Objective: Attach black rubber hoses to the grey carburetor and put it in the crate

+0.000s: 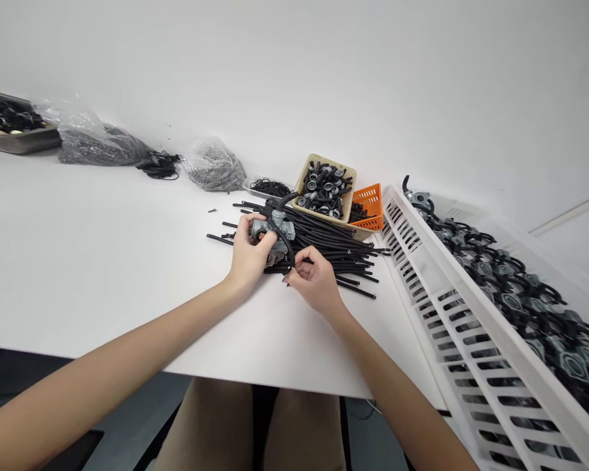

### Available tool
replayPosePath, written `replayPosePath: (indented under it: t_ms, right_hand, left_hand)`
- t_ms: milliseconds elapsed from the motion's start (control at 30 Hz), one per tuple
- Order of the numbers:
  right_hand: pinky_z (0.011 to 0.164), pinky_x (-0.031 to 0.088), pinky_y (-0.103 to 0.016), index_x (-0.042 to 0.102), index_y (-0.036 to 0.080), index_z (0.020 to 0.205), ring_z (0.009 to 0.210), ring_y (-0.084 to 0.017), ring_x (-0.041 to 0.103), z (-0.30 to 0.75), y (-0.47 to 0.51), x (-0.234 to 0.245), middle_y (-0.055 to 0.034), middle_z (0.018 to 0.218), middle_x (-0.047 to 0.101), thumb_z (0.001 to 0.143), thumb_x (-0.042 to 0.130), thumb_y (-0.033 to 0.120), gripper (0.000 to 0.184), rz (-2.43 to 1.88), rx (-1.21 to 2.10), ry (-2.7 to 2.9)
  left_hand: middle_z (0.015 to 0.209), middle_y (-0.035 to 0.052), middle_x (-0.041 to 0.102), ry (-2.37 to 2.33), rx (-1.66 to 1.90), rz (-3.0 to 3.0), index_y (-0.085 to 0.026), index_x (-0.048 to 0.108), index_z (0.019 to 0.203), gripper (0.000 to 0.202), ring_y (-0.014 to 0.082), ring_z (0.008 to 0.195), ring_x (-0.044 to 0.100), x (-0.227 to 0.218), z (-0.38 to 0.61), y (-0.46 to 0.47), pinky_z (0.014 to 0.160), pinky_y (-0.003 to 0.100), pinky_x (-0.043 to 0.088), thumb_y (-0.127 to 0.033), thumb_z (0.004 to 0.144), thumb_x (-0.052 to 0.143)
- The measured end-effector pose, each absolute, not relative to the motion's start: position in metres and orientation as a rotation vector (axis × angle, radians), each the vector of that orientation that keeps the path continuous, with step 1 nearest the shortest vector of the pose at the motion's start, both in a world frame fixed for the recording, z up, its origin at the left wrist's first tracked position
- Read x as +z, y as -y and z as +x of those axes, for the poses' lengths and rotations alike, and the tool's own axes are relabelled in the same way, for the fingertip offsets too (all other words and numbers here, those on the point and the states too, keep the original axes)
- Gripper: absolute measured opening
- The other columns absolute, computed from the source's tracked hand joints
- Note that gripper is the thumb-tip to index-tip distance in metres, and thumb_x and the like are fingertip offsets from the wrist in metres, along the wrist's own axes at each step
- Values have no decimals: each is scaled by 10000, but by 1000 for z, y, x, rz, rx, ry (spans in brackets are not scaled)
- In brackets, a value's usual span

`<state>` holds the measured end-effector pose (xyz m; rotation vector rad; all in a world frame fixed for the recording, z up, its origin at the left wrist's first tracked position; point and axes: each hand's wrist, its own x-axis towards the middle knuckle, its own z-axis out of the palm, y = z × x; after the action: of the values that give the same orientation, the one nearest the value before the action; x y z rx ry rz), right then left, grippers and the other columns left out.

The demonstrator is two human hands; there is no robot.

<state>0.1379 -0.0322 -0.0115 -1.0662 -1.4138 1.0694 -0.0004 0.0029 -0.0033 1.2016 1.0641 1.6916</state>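
My left hand (251,255) is wrapped round a grey metal carburetor (285,229), its thumb pressing across the body. A black rubber cap with a short stub (288,200) tops the carburetor, and a black hose (283,241) runs down its near side. At the lower end of that hose, my right hand (314,278) has its thumb and fingers pinched together on the tip. Any small part between those fingertips is too small to make out. Beneath and behind the carburetor lies a loose pile of black rubber hoses (328,242).
A cream basket (299,190) of black-and-grey caps and an orange basket (375,196) stand behind the hoses. To the right, a white slotted crate (422,261) holds many carburetors. Plastic bags of small parts (214,167), black rings (271,188) and a metal tray (27,140) line the wall.
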Motion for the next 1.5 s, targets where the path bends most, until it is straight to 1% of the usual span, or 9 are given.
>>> replayPosePath:
  t_ms: [100,367,533,633,833,967,1067,1267,1500]
  right_hand:
    - [610,515,-270,468,224,769,627,-125,605,138,32,-11,41,689,535,655,633,187,204,-1017,959,1448]
    - [662,532,-262,494,222,779,713,-117,580,143,28,-11,4,860,507,666,629,151,189,-941,764,1464]
    - [674,535,-280,487,221,770,719,-127,612,146,26,-11,8,850,509,663,632,164,189,-924,856,1432]
    - [672,527,-287,473,224,768,721,-137,631,145,27,-9,14,831,523,665,635,187,196,-917,932,1394]
    - [585,431,-253,499,214,736,605,-97,507,145,27,-8,35,733,512,658,621,129,168,-989,804,1493]
    - [584,427,-250,523,202,717,637,-100,512,148,26,-7,11,785,535,676,629,148,125,-981,738,1518]
    - [585,431,-248,567,195,745,644,-100,515,151,25,-6,2,796,557,696,646,168,96,-971,750,1546]
    - [593,443,-260,653,197,814,670,-117,554,159,23,-6,-25,850,623,744,676,219,77,-974,821,1576]
    - [634,460,-279,650,206,802,692,-136,562,161,22,-8,-18,806,623,760,670,227,51,-990,813,1591]
  left_hand:
    - [797,-50,494,-1079,1689,1255,-239,539,951,277,103,635,434,-1,1,0,603,199,380,-165,692,608]
    - [784,-44,489,-1021,1645,1281,-246,523,958,243,109,648,445,-2,0,2,606,193,389,-178,728,561]
    - [803,-35,497,-977,1629,1267,-248,524,956,240,124,700,465,-4,0,2,618,196,395,-201,725,567]
    - [791,-35,499,-947,1615,1268,-247,527,952,235,130,691,468,-1,-1,3,612,206,401,-224,724,579]
    - [829,-25,519,-914,1610,1288,-231,552,937,216,137,727,473,-1,-1,6,646,215,407,-235,723,581]
    - [799,-26,523,-893,1594,1126,-234,551,920,203,136,702,480,-7,1,1,599,209,399,-226,717,568]
    - [801,-25,520,-825,1590,961,-225,551,870,180,130,685,486,-10,3,-4,564,204,403,-218,692,570]
    - [847,-5,535,-711,1585,786,-190,572,811,156,131,762,519,-7,5,-8,630,197,454,-282,685,591]
    - [771,-25,572,-720,1499,974,-222,571,906,292,116,639,531,-7,0,-6,545,197,435,-363,701,724]
